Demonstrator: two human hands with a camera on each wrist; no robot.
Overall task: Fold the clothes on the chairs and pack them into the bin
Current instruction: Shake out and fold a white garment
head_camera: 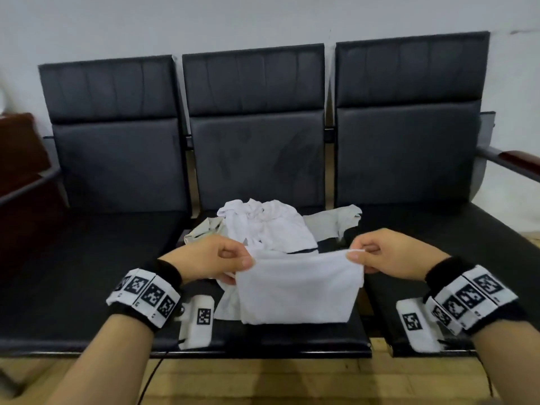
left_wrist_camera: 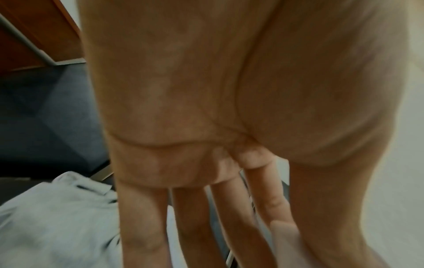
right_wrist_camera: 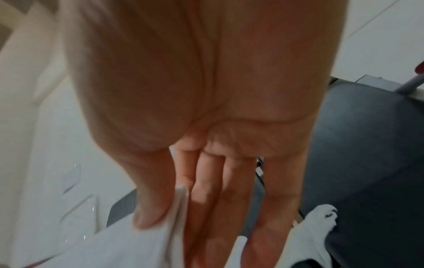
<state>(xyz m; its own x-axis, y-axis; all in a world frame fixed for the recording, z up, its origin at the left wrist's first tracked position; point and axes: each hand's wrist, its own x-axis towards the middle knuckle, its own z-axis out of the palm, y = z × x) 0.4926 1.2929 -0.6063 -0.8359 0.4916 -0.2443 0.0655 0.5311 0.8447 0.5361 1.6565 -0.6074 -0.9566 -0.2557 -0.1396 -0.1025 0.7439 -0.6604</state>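
- Left seat (head_camera: 96,258): black padded leatherette, smooth and flat, with a metal armrest (head_camera: 26,185) at its far edge.
- Left hand (head_camera: 210,258): thumb and fingers pinch the left top corner of the white cloth (head_camera: 298,290); the left wrist view shows the fingers running long beside pale fabric, though blur hides the pinch itself.
- White cloth: held up taut between both hands over the front of the middle seat (head_camera: 292,340), its lower part hanging as a soft, roughly square panel. It looks thin, light and limp, likely a knit; I judge it will sag and slide unless kept by its corners or top edge, so those are the places to hold.
- Pile (head_camera: 263,226): more crumpled white and pale grey clothes lie behind it on the middle seat, soft and creased, with a dark band at one hem.
- Right hand (head_camera: 382,255): thumb and forefinger pinch the right top corner; the right wrist view shows a fabric edge nipped under the thumb.
- Right seat (head_camera: 438,244): same black padding.
- No bin is visible.
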